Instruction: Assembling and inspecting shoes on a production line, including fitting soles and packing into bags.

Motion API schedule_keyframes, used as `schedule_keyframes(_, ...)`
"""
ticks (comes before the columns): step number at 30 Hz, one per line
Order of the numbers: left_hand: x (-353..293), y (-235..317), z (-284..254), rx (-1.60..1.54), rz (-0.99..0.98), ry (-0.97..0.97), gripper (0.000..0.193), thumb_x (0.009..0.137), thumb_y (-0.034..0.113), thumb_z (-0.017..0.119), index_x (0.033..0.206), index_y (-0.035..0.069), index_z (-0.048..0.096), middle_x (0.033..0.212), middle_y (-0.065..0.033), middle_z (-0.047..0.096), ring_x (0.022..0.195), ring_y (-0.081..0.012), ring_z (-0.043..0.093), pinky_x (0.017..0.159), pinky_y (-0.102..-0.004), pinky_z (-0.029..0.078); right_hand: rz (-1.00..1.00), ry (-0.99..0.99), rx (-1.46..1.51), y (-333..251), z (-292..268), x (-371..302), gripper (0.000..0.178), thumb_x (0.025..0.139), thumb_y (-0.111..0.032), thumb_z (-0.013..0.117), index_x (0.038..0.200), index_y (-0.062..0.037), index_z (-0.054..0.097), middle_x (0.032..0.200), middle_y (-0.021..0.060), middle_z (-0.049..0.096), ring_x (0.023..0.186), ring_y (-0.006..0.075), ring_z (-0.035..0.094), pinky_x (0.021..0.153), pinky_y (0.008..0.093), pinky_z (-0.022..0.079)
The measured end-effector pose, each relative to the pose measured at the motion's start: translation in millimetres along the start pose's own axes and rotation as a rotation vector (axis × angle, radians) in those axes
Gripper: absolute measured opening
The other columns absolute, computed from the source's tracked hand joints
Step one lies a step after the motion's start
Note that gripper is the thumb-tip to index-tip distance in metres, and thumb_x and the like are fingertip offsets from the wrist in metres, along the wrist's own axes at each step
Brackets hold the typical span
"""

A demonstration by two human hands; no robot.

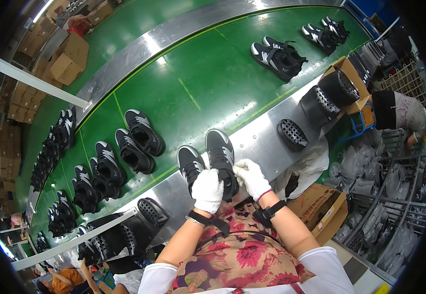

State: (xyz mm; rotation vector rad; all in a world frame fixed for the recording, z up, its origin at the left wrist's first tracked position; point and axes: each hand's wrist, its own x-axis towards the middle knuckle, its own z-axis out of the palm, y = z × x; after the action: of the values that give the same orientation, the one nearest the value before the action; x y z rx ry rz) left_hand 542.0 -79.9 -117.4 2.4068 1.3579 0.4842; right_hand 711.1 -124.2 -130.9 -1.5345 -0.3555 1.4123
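A pair of black sneakers with grey toes and pale side trim stands at the edge of the green belt in front of me, toes pointing away. White gloves cover both hands. My left hand (208, 191) is between the two shoes, its fingers curled against the near side of the right-hand sneaker (220, 156). On that shoe's other side, my right hand (252, 179) has its fingertips pressed together at the collar. The left-hand sneaker (190, 164) is partly hidden behind my left hand. What lies under my fingertips is hard to see.
Several black sneakers (135, 142) stand on the green belt (188, 93) to the left, with more pairs (277, 58) far right. Black studded pieces (292, 134) lie on the metal ledge (254, 139). An open cardboard box (320, 210) is low right; another person (404, 110) bends beyond.
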Motion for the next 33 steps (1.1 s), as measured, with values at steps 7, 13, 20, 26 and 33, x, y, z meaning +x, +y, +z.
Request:
schedule_keyframes(7,-2.0,1.9,-27.6,-0.145,0.010,0.062,0.025,0.082,0.017,0.070,0.103,0.005,0.064,0.089,-0.0140,0.063,0.084,-0.0329,0.063,0.073,-0.0436,0.052,-0.375,0.078,-0.866,6.2,-10.8,-7.3,0.046,0.085,-0.027,0.071,0.122,-0.0043,0.057,0.101,0.0198,0.068,0.095,0.0392,0.067,0.087,0.0434,0.052)
schedule_keyframes(13,-63.6,-26.1,-82.3,-0.054,-0.160,0.309,0.021,0.086,0.012,0.067,0.105,0.003,0.064,0.094,-0.0146,0.065,0.086,-0.0333,0.063,0.076,-0.0428,0.052,-0.592,-0.209,-1.241,-30.2,17.6,3.2,0.055,0.084,-0.019,0.061,0.135,-0.0026,0.049,0.120,0.0266,0.062,0.106,0.0451,0.061,0.092,0.0488,0.051)
schedule_keyframes(20,-181.9,-104.1,-82.8,0.083,-0.820,0.672,0.028,0.088,0.007,0.063,0.116,0.000,0.061,0.114,-0.0193,0.062,0.105,-0.0384,0.058,0.094,-0.0480,0.046,-1.119,-0.214,-1.306,-96.4,112.6,-29.9,0.028,0.082,-0.002,0.061,0.109,-0.0065,0.063,0.098,0.0177,0.066,0.085,0.0374,0.065,0.078,0.0454,0.053)
schedule_keyframes(26,-203.4,-153.5,-68.6,-0.330,-1.230,0.484,0.039,0.100,0.032,0.052,0.121,0.000,0.059,0.119,-0.0239,0.062,0.113,-0.0409,0.057,0.098,-0.0468,0.046,-1.058,-1.022,-1.098,21.3,240.7,-50.5,0.030,0.086,-0.022,0.065,0.112,-0.0080,0.061,0.092,0.0153,0.062,0.086,0.0351,0.062,0.078,0.0453,0.052)
schedule_keyframes(33,-213.4,-161.8,-62.9,-0.333,-1.201,0.451,0.037,0.098,0.030,0.056,0.117,-0.001,0.061,0.115,-0.0230,0.064,0.110,-0.0402,0.059,0.096,-0.0458,0.046,-1.003,-1.045,-1.345,82.3,278.1,-60.5,0.031,0.076,-0.017,0.070,0.104,-0.0077,0.058,0.092,0.0175,0.060,0.085,0.0371,0.062,0.073,0.0483,0.052)
